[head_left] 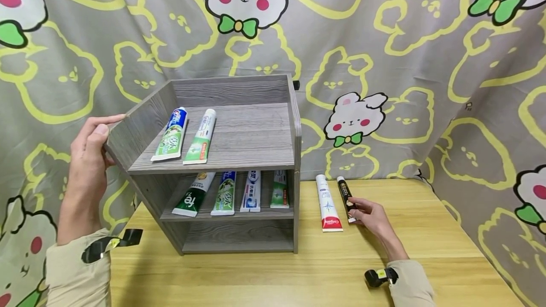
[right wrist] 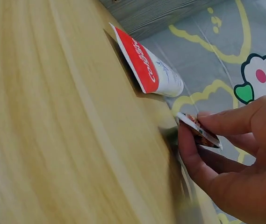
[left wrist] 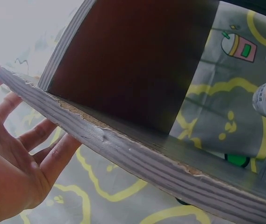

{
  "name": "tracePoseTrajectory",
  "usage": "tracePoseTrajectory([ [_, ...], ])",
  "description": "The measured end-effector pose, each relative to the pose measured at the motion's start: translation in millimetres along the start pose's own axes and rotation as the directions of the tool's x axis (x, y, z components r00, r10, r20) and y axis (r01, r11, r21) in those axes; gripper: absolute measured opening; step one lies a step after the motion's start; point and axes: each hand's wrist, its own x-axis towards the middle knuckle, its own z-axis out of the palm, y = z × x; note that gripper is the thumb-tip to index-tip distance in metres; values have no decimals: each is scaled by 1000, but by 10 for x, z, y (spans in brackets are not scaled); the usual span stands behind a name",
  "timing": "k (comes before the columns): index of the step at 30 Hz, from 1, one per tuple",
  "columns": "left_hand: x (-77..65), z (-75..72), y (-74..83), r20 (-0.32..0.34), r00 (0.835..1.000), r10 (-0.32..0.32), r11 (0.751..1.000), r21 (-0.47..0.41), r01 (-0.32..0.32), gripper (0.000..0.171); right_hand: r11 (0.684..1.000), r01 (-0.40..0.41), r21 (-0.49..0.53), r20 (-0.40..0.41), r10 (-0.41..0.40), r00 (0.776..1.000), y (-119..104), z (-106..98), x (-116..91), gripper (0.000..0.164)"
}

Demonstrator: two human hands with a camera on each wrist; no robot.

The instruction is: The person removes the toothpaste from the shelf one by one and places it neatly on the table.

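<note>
My left hand (head_left: 88,174) grips the outer side panel of a grey wooden shelf (head_left: 212,169), thumb at the edge and fingers behind it. In the left wrist view the fingers (left wrist: 60,156) pass under the panel's rough edge. At the right, my right hand (head_left: 373,219) pinches the lower end of a black toothpaste tube (head_left: 344,192) between thumb and fingers. The right wrist view shows the tube's flat crimped end (right wrist: 200,130) in that pinch. Left of it a white and red Colgate toothpaste tube (head_left: 327,203) lies on the table.
Two toothpaste tubes, one blue and green (head_left: 171,134), one white and green (head_left: 200,136), lie on the shelf's top board. Several more, among them a dark green tube (head_left: 194,195), lie on the middle board. A patterned curtain (head_left: 256,56) hangs behind the wooden table (head_left: 256,278).
</note>
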Motion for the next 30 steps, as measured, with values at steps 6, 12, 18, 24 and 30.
tracePoseTrajectory([
  [6,2,-1,2,2,1000,1,1000,-10,-1,35,979,24,-203,-45,-34,998,-14,27,-24,44],
  [12,4,1,3,3,1000,1,1000,-12,-1,35,928,40,-370,-73,-72,995,-1,38,-32,41],
  [18,0,-2,6,1,1000,0,1000,-9,0,35,913,52,-404,-75,-90,993,-1,25,-34,41],
  [24,8,5,12,-10,1000,-8,1000,3,8,34,905,70,-419,-72,-110,991,-3,12,-36,42],
  [30,10,6,6,-7,1000,-6,1000,-8,6,34,897,72,-437,-73,-114,991,-8,12,-46,41],
])
